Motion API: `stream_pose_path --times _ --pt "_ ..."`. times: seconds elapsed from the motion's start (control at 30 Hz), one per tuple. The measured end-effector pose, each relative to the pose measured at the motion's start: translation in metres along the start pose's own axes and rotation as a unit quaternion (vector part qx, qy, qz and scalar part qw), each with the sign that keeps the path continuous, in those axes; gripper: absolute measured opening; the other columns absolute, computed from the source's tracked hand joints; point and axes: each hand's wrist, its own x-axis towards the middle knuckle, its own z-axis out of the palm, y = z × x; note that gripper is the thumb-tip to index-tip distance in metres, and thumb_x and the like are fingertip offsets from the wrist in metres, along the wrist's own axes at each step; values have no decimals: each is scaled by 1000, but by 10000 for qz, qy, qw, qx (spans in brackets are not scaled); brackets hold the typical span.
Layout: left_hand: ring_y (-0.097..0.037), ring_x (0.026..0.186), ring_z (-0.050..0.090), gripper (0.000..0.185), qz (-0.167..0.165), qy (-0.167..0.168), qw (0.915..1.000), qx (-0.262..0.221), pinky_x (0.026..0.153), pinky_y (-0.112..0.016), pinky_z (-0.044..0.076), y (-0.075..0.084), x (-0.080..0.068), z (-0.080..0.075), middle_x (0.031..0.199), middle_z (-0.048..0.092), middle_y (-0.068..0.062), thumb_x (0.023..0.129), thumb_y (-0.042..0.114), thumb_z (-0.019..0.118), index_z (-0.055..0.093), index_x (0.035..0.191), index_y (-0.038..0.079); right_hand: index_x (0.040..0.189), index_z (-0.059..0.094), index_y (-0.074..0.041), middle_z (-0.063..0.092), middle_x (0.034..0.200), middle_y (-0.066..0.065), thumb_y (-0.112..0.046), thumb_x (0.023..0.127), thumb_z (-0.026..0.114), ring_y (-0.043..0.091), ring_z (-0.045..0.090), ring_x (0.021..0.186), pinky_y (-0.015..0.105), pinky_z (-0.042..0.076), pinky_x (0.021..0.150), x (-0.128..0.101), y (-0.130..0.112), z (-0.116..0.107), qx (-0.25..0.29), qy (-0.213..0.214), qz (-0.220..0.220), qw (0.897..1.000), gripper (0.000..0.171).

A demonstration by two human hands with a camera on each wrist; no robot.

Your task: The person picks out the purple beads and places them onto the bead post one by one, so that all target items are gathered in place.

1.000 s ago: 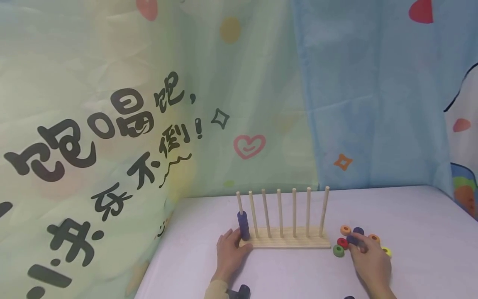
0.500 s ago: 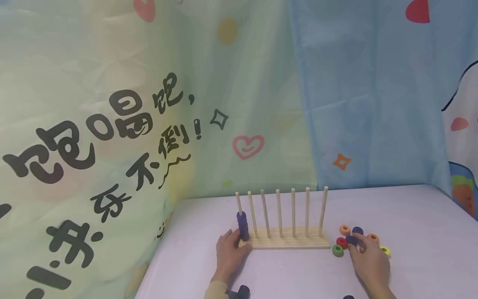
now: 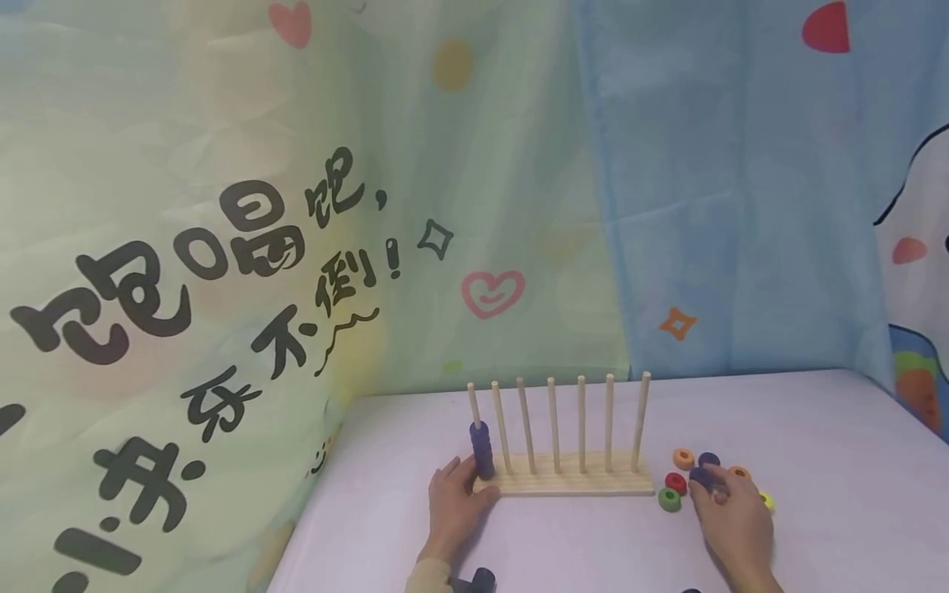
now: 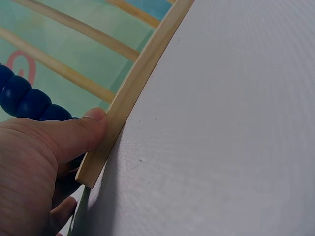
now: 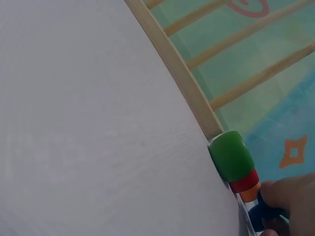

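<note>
A wooden peg rack [image 3: 563, 484] with several upright pegs stands on the table. Blue beads [image 3: 481, 451] are stacked on its leftmost peg. My left hand [image 3: 455, 504] grips the left end of the base; in the left wrist view the thumb [image 4: 91, 125] lies on the base's front edge. At the right, my right hand [image 3: 736, 517] pinches a blue bead [image 3: 700, 477] between thumb and fingers. Around it lie a green bead [image 3: 670, 499], a red bead [image 3: 675, 483], orange beads [image 3: 684, 459], another blue bead [image 3: 709, 460] and a yellow bead [image 3: 767, 500], partly hidden by the hand.
The rack and beads share a white-covered table [image 3: 578, 543]. A patterned curtain [image 3: 519, 206] hangs behind and to the left. A black object [image 3: 483, 580] shows at my left wrist, and a dark edge [image 3: 691, 590] appears at the bottom of the head view.
The head view has shifted slightly. Both hands stay nearly in place, the left on the rack's end and the right with the blue bead.
</note>
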Motion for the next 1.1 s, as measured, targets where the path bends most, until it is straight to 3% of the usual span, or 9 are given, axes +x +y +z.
stream_pose_path --times 0.2,0.3,0.37,0.43,0.5,0.6,0.73,0.97,1.1 --pt "-42 129 49 48 -54 -31 10000 -40 113 -66 20 -1 0 0 127 66 -7 77 29 79 67 122 17 125 56 6 58 120 31 -12 89 65 44 64 94 54 54 77 0 -4 -1 280 91 156 9994 41" --pt "-42 129 49 49 -44 -28 10000 -33 113 -65 20 -2 0 0 127 66 -7 77 29 79 67 122 17 126 56 4 62 111 29 -13 90 64 38 66 79 40 56 63 -1 -6 -2 371 97 208 9990 41" --pt "-42 129 49 49 -28 -26 10000 -40 113 -65 20 -2 0 0 127 66 -7 77 29 79 67 122 17 126 56 3 64 107 26 -16 91 65 32 65 70 28 50 53 -2 -6 -3 389 99 233 9989 41" --pt "-42 128 49 48 -3 -16 10000 -46 113 -65 20 -1 1 0 127 66 -7 77 29 79 67 122 17 126 57 3 65 107 25 -19 91 66 30 65 69 18 40 48 -4 -8 -5 458 82 259 9986 42" --pt "-42 128 49 48 15 4 10000 -68 112 -66 20 0 1 -1 126 66 -7 76 28 79 68 121 17 127 57 2 63 116 26 -21 90 67 31 67 74 15 40 49 -6 -10 -6 523 26 300 9982 45" --pt "-42 128 49 47 21 23 10000 -69 112 -66 20 1 0 -2 126 67 -8 76 28 79 68 120 16 128 57 1 62 120 27 -23 90 68 25 67 71 15 42 49 -8 -14 -7 648 -55 347 9973 46" --pt "-42 127 50 47 23 35 10000 -51 112 -66 21 1 -1 -1 125 67 -8 76 26 79 68 120 16 127 59 -4 64 118 22 -26 90 69 5 57 60 17 42 48 -11 -17 -6 750 -60 354 9965 44" --pt "-41 127 50 46 51 57 10000 0 112 -65 22 0 0 -1 125 67 -6 76 27 79 68 120 17 123 62 -7 68 94 13 -28 89 70 10 54 51 23 41 42 -17 -25 -2 917 -66 235 9955 41" --pt "-42 126 51 47 85 97 9999 33 111 -65 23 0 0 0 125 67 -6 75 28 80 68 120 16 118 65 -7 70 98 13 -22 85 75 5 54 50 19 41 43 -19 -28 1 1078 89 -125 9941 37"
